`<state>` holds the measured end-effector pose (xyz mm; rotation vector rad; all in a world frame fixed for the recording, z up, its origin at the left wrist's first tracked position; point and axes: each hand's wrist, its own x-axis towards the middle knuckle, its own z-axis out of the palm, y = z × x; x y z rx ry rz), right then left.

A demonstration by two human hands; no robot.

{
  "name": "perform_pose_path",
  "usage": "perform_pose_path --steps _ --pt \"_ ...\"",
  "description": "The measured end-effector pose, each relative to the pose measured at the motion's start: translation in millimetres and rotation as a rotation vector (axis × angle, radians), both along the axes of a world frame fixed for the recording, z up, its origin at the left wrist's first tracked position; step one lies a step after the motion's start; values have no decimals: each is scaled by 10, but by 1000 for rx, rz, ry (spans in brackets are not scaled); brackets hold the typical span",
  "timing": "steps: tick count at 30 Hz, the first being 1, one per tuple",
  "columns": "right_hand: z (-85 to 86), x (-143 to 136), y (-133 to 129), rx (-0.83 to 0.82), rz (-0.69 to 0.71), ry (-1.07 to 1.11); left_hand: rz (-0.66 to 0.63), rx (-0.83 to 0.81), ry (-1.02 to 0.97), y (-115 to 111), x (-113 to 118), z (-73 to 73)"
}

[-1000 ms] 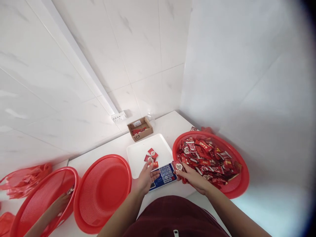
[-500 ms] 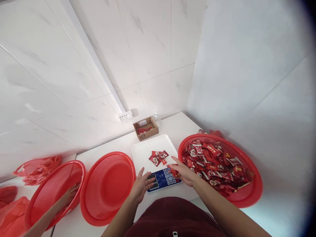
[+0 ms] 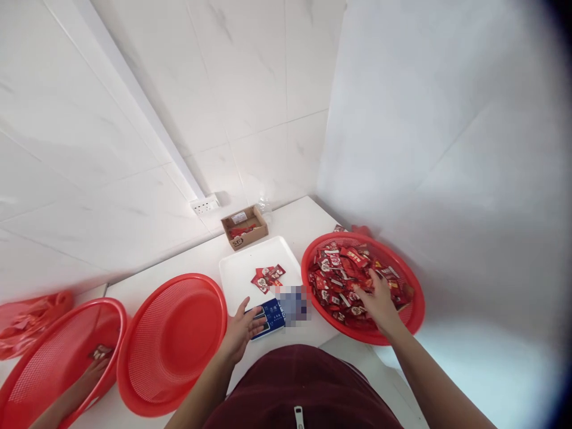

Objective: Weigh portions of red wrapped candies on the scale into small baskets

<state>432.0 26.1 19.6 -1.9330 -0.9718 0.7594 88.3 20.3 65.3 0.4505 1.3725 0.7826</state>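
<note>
My right hand (image 3: 379, 301) is over the red basket (image 3: 417, 325) on the right, thumb and fingers apart among its many small red and brown wrapped snack packets (image 3: 333, 271). No packet shows clearly in its grasp. My left hand (image 3: 241, 330) is held with fingers spread beside the blue keypad panel of a white weighing scale (image 3: 236, 268), holding nothing. Several snack packets (image 3: 268, 277) lie in a small pile on the scale's tray. A blurred patch covers the right part of the keypad.
Left of the scale stands another red basket (image 3: 127, 381). A co-worker's hand (image 3: 92, 372) holds a packet (image 3: 100, 351) inside a tilted red basket (image 3: 13, 387). Behind the scale are a cardboard box (image 3: 250, 237), a clear plastic bottle (image 3: 264, 207) and a wall socket (image 3: 205, 204).
My right hand has moved from above the keypad, where it had a red packet, rightward into the packet basket. My left hand stays by the scale. The whole view has shifted slightly.
</note>
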Motion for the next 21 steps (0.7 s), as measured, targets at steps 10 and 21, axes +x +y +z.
perform_pose_path --steps 10,21 --pt "-377 -328 65 -437 722 -91 -32 -11 -6 -70 50 -83" --pt "-358 -220 91 -467 848 -86 -16 -86 11 -136 15 -112"
